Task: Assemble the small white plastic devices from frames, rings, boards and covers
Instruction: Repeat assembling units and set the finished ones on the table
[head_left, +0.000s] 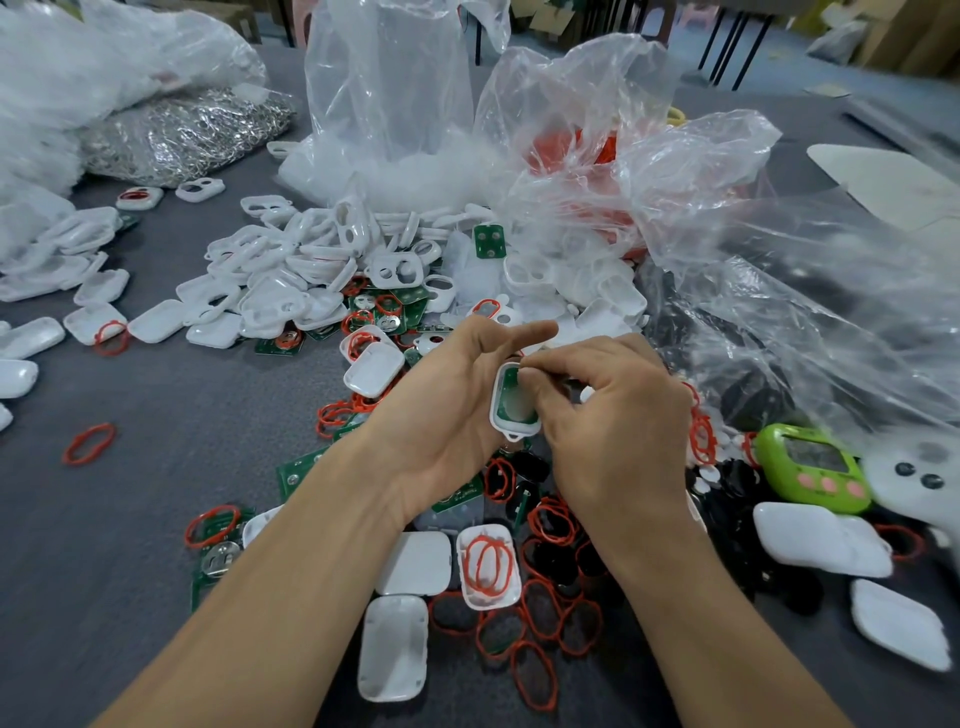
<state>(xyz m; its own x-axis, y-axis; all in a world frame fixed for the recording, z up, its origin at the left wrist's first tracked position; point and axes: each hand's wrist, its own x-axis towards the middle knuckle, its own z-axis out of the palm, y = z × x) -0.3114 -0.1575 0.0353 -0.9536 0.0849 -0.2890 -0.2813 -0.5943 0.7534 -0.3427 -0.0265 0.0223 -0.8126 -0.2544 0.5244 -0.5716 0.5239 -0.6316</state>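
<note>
**Half-built device held between both hands above the table**

A white frame (515, 427) with a green board (505, 408) seated inside it sits upright in mid-air at the centre of the view, its small loop tab pointing down. The left hand (452, 410) cradles it from the side and behind, fingers curled under the frame and thumb stretched out straight above it. The right hand (613, 415) comes in from the other side with its fingers curled, the tips pinching at the frame's upper end; whether they grip the board's edge or the frame's rim is hard to make out.

Directly beneath the hands, red rings (550, 597) lie scattered among more boards and black parts. A shallow white cover (465, 558) just below the wrists holds a few rings, and a plain cover (393, 652) lies nearer the person.

Beyond the hands, a heap of white frames (311, 270) spreads across the grey table (130, 545), spilling from clear plastic bags (389, 104). A bag of metal rings (192, 130) lies at the far left. A single red ring (88, 442) lies apart on the left. To the right, a green gadget (810, 467) with pink buttons rests beside more white covers.
</note>
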